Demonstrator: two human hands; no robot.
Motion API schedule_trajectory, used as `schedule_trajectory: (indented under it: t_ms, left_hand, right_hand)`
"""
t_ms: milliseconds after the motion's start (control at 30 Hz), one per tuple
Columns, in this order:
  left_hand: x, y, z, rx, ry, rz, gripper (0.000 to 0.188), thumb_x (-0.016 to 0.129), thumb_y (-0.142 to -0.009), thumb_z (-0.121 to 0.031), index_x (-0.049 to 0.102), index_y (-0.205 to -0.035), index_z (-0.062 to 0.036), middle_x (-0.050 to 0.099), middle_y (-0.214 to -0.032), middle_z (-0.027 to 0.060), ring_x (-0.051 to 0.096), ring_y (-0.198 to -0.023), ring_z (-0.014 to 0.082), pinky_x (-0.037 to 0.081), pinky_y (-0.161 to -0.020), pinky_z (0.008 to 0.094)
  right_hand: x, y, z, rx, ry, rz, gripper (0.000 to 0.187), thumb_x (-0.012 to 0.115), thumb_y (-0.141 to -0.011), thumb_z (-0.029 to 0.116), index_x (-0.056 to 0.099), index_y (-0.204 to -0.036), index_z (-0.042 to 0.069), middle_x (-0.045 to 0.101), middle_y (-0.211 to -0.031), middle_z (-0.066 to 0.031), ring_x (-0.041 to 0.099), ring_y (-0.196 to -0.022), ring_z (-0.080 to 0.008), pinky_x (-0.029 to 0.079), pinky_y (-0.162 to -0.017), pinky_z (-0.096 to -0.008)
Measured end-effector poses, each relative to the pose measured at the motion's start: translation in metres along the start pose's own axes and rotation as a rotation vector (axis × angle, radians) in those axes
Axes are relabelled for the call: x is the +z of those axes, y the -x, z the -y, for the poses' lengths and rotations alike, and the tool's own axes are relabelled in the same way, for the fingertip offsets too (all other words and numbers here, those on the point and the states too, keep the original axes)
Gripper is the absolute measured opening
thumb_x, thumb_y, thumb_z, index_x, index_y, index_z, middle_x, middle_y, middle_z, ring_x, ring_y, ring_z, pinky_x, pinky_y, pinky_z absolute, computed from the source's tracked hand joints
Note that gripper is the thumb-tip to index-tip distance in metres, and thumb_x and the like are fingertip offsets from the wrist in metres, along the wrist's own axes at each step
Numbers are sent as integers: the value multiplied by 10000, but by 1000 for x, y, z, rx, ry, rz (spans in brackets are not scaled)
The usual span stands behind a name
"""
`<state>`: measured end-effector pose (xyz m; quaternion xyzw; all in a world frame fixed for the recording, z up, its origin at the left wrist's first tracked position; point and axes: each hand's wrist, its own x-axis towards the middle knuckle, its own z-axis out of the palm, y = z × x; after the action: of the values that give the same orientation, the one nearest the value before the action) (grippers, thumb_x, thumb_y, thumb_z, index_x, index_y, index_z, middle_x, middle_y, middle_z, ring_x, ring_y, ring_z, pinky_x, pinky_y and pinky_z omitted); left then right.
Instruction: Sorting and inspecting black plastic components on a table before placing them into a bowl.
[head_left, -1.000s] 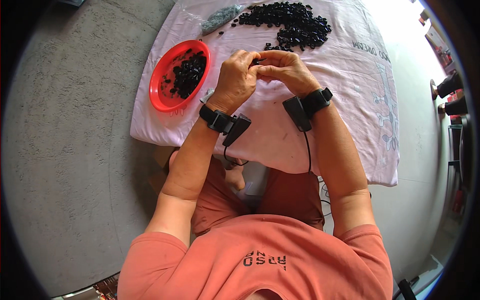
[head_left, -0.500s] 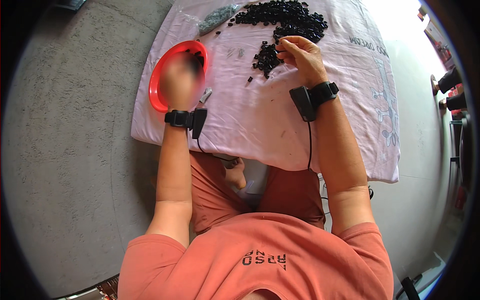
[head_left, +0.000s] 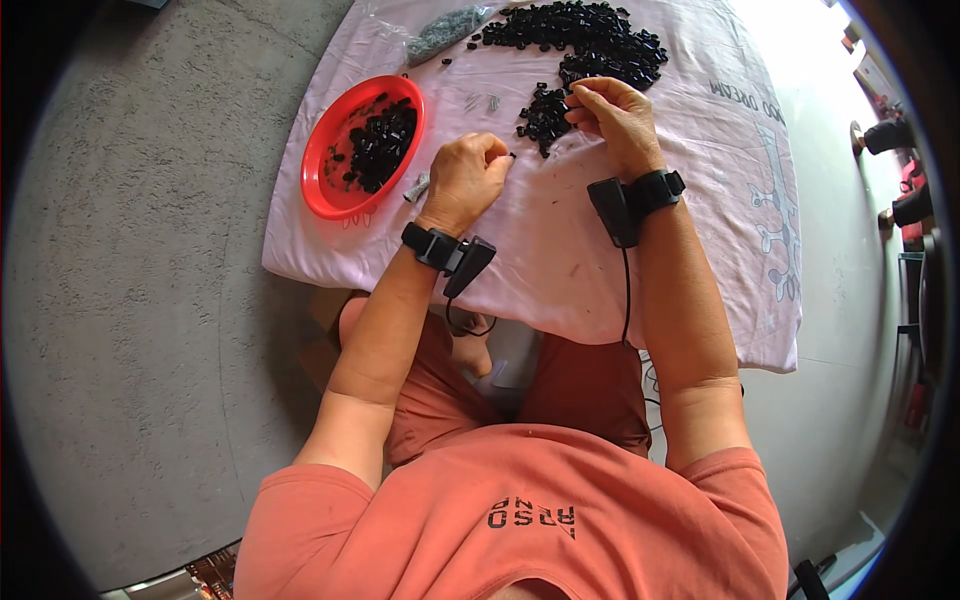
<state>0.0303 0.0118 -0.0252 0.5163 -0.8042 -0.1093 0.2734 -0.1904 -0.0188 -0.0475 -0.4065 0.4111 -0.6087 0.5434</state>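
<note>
My left hand (head_left: 467, 180) is over the middle of the pink cloth, fingers curled. Its thumb and forefinger close at a small black plastic piece (head_left: 512, 155), which shows just at their tips. Beside the smaller heap of black pieces (head_left: 543, 117), my right hand (head_left: 622, 122) holds its thumb and forefinger pinched together. Whatever lies between those fingertips is too small and hidden to name. To the left, a red plastic bowl (head_left: 308, 172) holds many loose black pieces (head_left: 382, 145). A larger heap of the same black pieces (head_left: 600, 45) spreads beyond my right hand.
A clear bag of small grey parts (head_left: 445, 34) lies at the far edge of the cloth (head_left: 520, 270). A few thin silvery bits (head_left: 493, 102) rest between bowl and heaps. A small grey lump (head_left: 418, 187) sits beside the bowl. Cables hang from both wrist devices.
My left hand has come out of the red bowl and moved right to the lone black piece, uncovering the bowl's contents. My right hand stays pinched at the smaller heap.
</note>
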Motion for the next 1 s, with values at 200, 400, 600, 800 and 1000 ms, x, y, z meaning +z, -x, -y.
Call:
schedule_trajectory:
  t_ms: [200, 400, 600, 800, 1000]
  left_hand:
    - [6, -7, 1, -4, -8, 12, 93, 674, -788, -85, 649, -848, -19, 672, -793, 125, 662, -702, 229, 517, -668, 334]
    - [4, -26, -27, -17, 225, -40, 117, 645, -827, -39, 632, -940, -13, 690, -837, 111, 676, -756, 171, 528, -693, 293]
    - [7, -38, -38, -15, 415, -96, 96, 641, -800, -11, 645, -895, -21, 692, -792, 108, 684, -711, 201, 536, -659, 320]
    - [17, -33, -19, 40, 180, -12, 71, 674, -752, -62, 688, -817, -39, 666, -822, 131, 662, -743, 272, 526, -699, 355]
    - [23, -28, -24, -14, 77, 85, 94, 681, -740, -89, 687, -819, -38, 649, -853, 143, 647, -790, 316, 510, -752, 391]
  right_hand:
    - [3, -1, -1, -2, 49, 104, 171, 668, -896, 184, 679, -995, 45, 699, -858, -51, 677, -696, -107, 534, -606, -215]
    - [8, 4, 6, 41, 156, 266, 188, 682, -889, 191, 680, -1002, 41, 693, -848, -41, 666, -710, -93, 536, -645, -211]
    - [3, 2, 5, 46, 110, 345, 184, 655, -911, 174, 671, -1035, 39, 690, -890, -30, 663, -766, -88, 540, -695, -215]
    - [4, -3, -1, -10, -15, 229, 175, 640, -906, 84, 670, -1052, -7, 690, -879, -73, 669, -767, -117, 564, -714, -230]
    - [1, -5, -4, -7, -47, 196, 179, 635, -901, 50, 658, -1063, -21, 686, -921, -92, 685, -824, -145, 573, -734, -243]
